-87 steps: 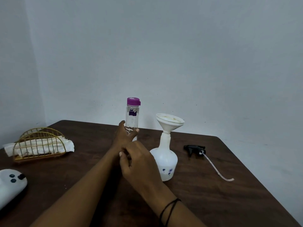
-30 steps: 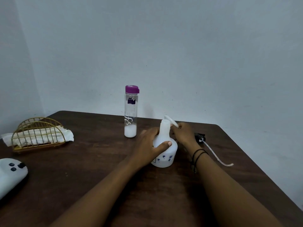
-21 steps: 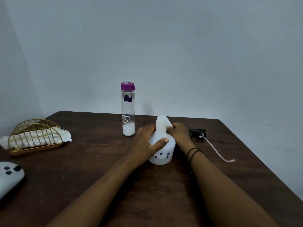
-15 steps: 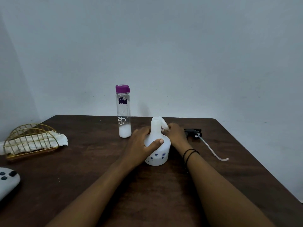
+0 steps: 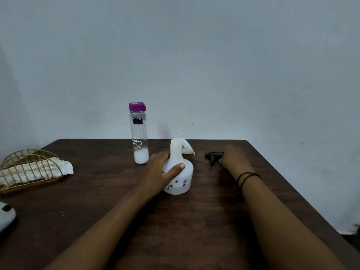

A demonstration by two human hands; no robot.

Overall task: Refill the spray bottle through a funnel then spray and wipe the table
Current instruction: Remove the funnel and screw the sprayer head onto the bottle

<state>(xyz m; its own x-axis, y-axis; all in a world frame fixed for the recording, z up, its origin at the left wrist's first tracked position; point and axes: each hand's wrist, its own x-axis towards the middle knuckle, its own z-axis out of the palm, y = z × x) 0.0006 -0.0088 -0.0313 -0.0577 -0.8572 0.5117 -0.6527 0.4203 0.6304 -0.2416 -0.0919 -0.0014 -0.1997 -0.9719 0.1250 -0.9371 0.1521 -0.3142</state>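
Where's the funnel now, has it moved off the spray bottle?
Yes. The funnel has left the spray bottle neck and now lies tipped over on the table just behind the bottle, toward the black spray head.

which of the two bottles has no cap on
The squat white spray bottle under the left hand: its neck is open. The tall clear bottle wears a purple cap.

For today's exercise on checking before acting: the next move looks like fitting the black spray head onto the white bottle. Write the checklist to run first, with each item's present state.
1. Funnel out of the neck: ok, it lies behind the spray bottle.
2. Bottle upright on the table: ok.
3. Left hand steadying the bottle: ok.
4. Right hand at the spray head: ok; firm grip, cannot tell.
5. Dip tube free: cannot tell, hidden by the hand.
6. Fill level: cannot tell, bottle opaque.
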